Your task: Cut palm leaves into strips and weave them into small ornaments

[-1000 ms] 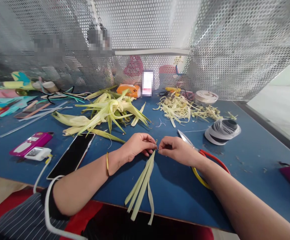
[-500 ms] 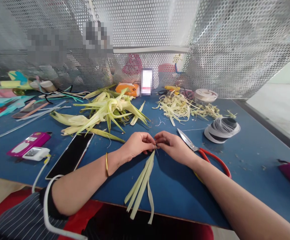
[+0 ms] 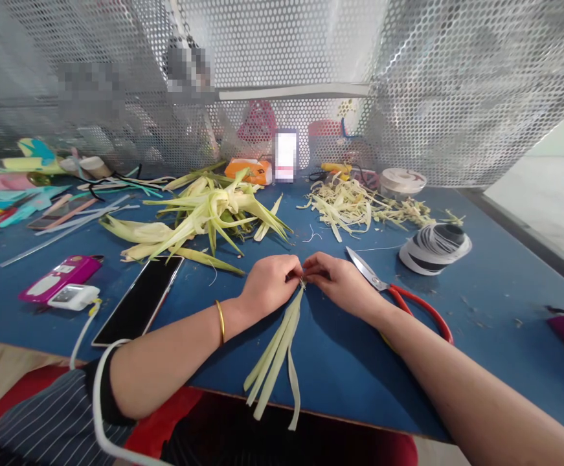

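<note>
Centre of my feed, the left hand (image 3: pixel 272 283) and right hand (image 3: pixel 337 281) meet at the top of the husk strips (image 3: pixel 284 336), fingers curled in narrow; I can't tell what each one pinches. The strips fan down to lower centre, past the edge of the blue table (image 3: pixel 344 382). Right of centre, scissors (image 3: pixel 369 273) lie partly beneath the right forearm.

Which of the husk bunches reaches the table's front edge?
The thin bundle of strips at the left hand and right hand. The leafy pile and the shredded heap both lie farther back on the blue table.
</note>
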Tool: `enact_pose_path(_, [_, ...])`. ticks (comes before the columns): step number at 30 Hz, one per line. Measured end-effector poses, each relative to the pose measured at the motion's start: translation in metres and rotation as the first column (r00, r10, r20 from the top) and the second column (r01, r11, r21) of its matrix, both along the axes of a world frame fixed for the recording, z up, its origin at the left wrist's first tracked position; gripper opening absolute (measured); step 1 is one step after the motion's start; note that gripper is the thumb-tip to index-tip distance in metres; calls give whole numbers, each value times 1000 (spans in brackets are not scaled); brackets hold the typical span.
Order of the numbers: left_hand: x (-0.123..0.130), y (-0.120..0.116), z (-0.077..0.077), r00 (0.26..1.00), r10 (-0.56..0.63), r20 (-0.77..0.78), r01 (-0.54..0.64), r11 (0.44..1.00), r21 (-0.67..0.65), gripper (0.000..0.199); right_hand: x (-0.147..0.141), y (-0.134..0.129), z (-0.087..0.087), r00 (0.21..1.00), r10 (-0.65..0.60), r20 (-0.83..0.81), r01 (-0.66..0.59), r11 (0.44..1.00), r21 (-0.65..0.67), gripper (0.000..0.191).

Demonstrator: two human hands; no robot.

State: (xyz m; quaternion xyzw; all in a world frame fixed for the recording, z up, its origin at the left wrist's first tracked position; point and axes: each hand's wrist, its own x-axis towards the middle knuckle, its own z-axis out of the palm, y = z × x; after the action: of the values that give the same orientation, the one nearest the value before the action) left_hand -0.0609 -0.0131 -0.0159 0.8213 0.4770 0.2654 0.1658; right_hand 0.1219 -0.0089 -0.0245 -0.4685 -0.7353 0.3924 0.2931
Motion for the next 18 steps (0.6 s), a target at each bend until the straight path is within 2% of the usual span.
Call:
enact_pose_path(6, [-1, 3, -5, 994, -109, -24, 111, 987, 117, 16, 0, 0, 1, 1000, 4, -14, -4, 1000, 8, 18])
enact_pose_path(13, [-1, 3, -5, 991, -136, 6, 133, 974, 183, 16, -1, 1, 1, 1000, -9, -4, 9, 999, 31, 23])
enact_pose_path(18, [-1, 3, -8, 990, -137, 35, 120, 944, 309, 15, 1, 3, -3, 998, -38, -40, 41, 996, 83, 13])
